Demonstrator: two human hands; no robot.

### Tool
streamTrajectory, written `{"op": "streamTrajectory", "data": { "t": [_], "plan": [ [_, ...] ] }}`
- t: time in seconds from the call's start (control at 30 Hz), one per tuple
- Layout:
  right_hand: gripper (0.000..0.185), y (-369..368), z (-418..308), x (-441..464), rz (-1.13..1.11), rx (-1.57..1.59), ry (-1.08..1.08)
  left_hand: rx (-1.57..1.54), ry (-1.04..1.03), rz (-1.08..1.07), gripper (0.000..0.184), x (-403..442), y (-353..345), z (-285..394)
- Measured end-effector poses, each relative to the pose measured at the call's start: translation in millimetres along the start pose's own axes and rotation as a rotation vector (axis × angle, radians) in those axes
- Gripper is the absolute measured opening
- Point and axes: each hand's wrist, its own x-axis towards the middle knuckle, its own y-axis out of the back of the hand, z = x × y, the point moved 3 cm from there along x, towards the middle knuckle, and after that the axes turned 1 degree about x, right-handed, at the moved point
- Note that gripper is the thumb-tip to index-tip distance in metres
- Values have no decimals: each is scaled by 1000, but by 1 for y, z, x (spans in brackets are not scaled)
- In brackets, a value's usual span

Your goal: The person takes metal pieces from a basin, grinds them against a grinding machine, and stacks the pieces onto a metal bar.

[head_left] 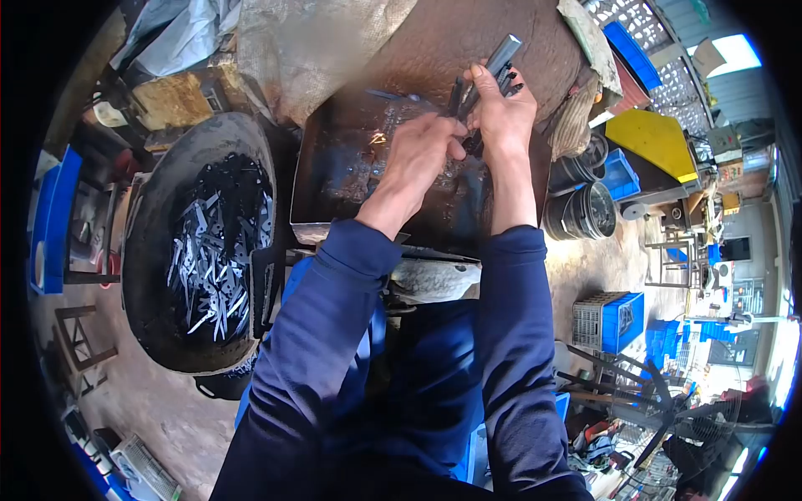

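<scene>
Over a dark metal tray (307, 179), my two hands are close together near its far right part. My right hand (506, 117) is closed round several dark metal pieces, and a flat grey metal bar (504, 53) sticks up past its thumb. My left hand (415, 159) has its fingers bent at the lower end of the dark pieces; what it pinches there is hidden. Wet, shiny liquid or residue covers the tray bottom. To the left stands a big black basin (150, 275) with many thin grey metal pieces (219, 267) lying in it.
A blue crate (622, 321) stands on the floor at right, below dark buckets (585, 210) and a yellow panel (652, 142). A black fan (664, 405) is at lower right. Cloth sheets (309, 50) hang beyond the tray. A wooden stool (79, 338) is far left.
</scene>
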Motion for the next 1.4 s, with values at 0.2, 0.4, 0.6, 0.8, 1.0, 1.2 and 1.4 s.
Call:
{"op": "streamTrajectory", "data": {
  "t": [0.2, 0.4, 0.6, 0.8, 1.0, 1.2, 1.4],
  "plan": [
    [28, 0, -2, -1, -2, -8, -4, -62, 42, 20, 25, 0, 4, 1],
    [28, 0, 0, 0, -10, 5, -2, -60, 29, 44, 25, 4, 8, 1],
    [27, 1, 2, 2, -29, 16, 1, -46, 5, 103, 23, 10, 19, -1],
    [26, 0, 1, 1, -38, 21, -3, -42, -15, 129, 22, 13, 27, 1],
    [25, 0, 1, 1, -43, 15, 0, -1, -44, 137, 21, 16, 30, -1],
    [22, 0, 2, 2, -35, 34, -3, 5, -47, 137, 21, 18, 31, -1],
    [20, -1, 2, 2, -34, 42, 8, 18, -47, 141, 22, 20, 32, -3]
  ]
}}
